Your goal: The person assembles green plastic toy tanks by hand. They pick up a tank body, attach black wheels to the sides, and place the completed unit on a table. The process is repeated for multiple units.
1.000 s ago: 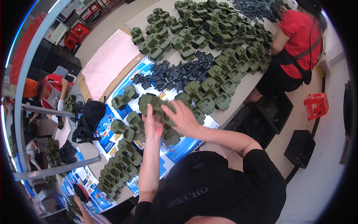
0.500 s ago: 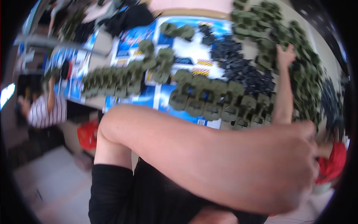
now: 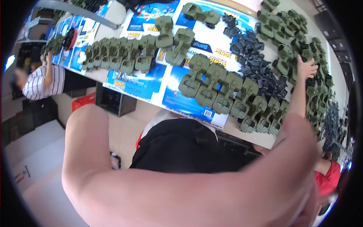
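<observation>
My right hand reaches to the far right of the table, fingers apart over a crowd of olive-green moulded plastic pieces. It touches or hovers just above them; nothing shows in its grip. My left forearm crosses the bottom of the view toward the right. The left hand is blurred at the lower right beside my right arm, its fingers not readable. Similar green pieces stand in a slanting row in front of me, and another row runs to the left. Small dark plastic parts lie heaped between the green groups.
Blue-and-white printed sheets cover much of the table. A person in a striped shirt works at the far left; another person's red sleeve shows at lower right. Dark crates and a red container stand below the table edge.
The view has shifted, showing more of the floor and the table's front edge. My left forearm has dropped lower in view. My right hand remains among the green pieces.
</observation>
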The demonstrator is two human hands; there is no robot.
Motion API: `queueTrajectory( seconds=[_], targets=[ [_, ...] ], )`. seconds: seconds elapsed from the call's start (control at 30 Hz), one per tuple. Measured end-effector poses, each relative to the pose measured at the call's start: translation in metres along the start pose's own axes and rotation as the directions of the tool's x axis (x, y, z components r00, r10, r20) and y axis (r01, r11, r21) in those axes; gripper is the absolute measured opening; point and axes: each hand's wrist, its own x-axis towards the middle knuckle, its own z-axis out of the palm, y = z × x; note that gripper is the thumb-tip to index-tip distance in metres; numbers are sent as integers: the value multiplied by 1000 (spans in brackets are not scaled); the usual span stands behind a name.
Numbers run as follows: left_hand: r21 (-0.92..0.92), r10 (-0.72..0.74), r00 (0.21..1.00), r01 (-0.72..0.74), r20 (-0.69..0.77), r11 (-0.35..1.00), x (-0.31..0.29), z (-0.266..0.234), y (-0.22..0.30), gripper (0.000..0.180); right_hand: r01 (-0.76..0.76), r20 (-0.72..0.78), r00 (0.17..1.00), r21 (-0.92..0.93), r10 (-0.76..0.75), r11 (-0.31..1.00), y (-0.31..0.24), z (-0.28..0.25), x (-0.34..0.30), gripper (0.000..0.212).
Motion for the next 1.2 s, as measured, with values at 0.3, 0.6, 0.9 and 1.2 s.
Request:
queueTrajectory(
  seconds=[0.3, 0.6, 0.9, 1.2],
  targets=[
    [-146, -534, 845, 532, 26, 834, -161, -8, -33, 32, 297, 84, 724, 858, -685, 419, -251, -119, -161, 79],
    [-167, -949, 286, 950, 135, 263, -322, 33, -20, 41, 225, 456, 414, 788, -788, 574, -372, -99, -189, 96],
    [-69, -743, 615, 757, -265, 650, -293, 43, -77, 28, 238, 79, 566, 937, -821, 254, -240, -294, -205, 80],
    [45, -550, 834, 552, -36, 833, -199, 87, -114, 86, 280, 160, 319, 926, -934, 254, -155, -405, -266, 84]
  ],
)
